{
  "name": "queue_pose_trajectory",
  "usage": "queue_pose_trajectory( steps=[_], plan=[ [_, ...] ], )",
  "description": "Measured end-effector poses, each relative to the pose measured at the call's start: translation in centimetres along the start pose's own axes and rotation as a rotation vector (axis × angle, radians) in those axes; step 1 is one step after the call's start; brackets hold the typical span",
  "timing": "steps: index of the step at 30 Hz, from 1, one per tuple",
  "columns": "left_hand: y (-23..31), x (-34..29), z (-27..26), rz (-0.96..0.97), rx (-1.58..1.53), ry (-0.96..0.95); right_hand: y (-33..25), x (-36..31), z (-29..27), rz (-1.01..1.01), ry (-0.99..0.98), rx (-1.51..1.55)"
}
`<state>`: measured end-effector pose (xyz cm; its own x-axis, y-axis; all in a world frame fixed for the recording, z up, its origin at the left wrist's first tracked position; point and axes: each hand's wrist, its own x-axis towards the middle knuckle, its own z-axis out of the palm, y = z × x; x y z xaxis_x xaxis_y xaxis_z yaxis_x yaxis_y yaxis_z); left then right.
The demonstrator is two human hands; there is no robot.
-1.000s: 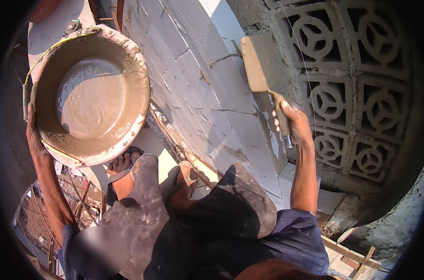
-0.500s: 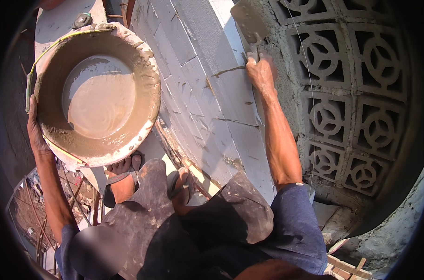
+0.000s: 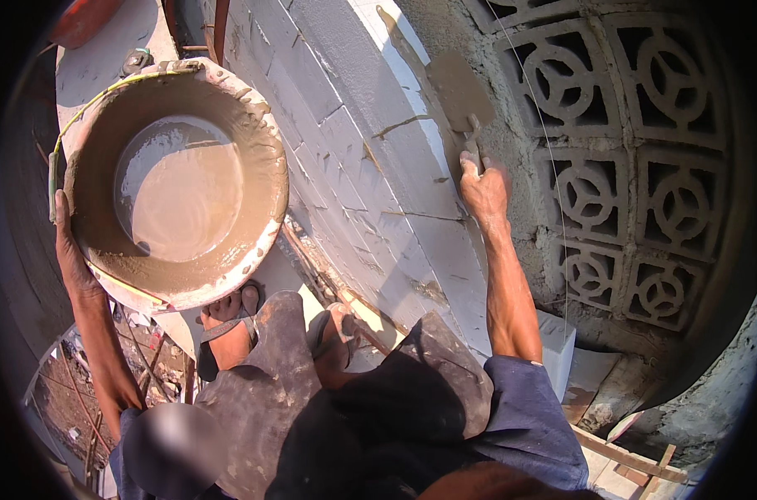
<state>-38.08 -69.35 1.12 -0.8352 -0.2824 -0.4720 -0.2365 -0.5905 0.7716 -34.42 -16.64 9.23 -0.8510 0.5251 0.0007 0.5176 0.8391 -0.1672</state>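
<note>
My right hand point(image 3: 485, 190) is closed round the handle of a trowel point(image 3: 460, 92), whose flat blade is coated with wet grey-brown mortar. The blade lies over the far edge of a pale block wall point(image 3: 399, 167), beside the rough cement strip point(image 3: 512, 175). A thin streak of wet mortar point(image 3: 405, 46) runs along that edge beyond the trowel. My left hand point(image 3: 74, 250) grips the outer left side of a round basin point(image 3: 266, 158), its fingers partly hidden. Watery mortar point(image 3: 178, 187) pools in the tilted basin, and a yellow-green cord point(image 3: 95, 98) follows its rim.
Decorative vent blocks point(image 3: 591, 196) fill the wall at right, with a taut string point(image 3: 553, 167) in front. My sandalled feet point(image 3: 228, 329) stand on a narrow board beside the block wall. Debris and rods point(image 3: 141, 350) lie below at left. A red container point(image 3: 87, 21) sits far left.
My right hand and the trowel have come nearer to me and slightly right. A mortar streak now shows along the wall's edge where the blade was. My left hand still holds the basin.
</note>
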Motion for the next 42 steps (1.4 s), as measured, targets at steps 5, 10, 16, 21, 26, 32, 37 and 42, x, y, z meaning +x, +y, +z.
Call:
queue_pose_trajectory(
  steps=[5,10,16,21,26,32,37,42],
  plan=[
    [0.2,-2.1,3.1,0.051,0.008,0.003,-3.9,-3.3,-2.8,-0.415,0.012,0.412],
    [-0.6,-3.8,6.7,0.130,0.166,-0.008,-14.2,-6.4,0.1,-0.936,-0.292,-0.011],
    [-0.6,-6.0,10.3,0.206,0.248,0.023,-17.5,-5.9,3.5,-0.449,-0.982,0.283],
    [0.3,-5.9,8.9,0.197,0.366,0.011,-12.3,-6.9,1.9,0.032,-1.338,0.976],
    [0.4,-3.6,6.6,0.157,0.217,0.045,-10.0,-6.7,-0.8,0.172,-1.375,1.207],
    [-0.5,-0.1,-1.9,-0.039,-0.102,0.019,-4.1,-3.8,-7.7,0.284,-1.080,1.472],
    [-1.6,1.1,-2.9,-0.021,-0.136,-0.006,0.9,-0.2,-7.3,0.213,-0.513,0.937],
    [-1.4,1.4,-3.7,-0.010,-0.072,-0.014,-1.3,2.1,-4.1,0.161,-0.265,0.252]
  ],
)
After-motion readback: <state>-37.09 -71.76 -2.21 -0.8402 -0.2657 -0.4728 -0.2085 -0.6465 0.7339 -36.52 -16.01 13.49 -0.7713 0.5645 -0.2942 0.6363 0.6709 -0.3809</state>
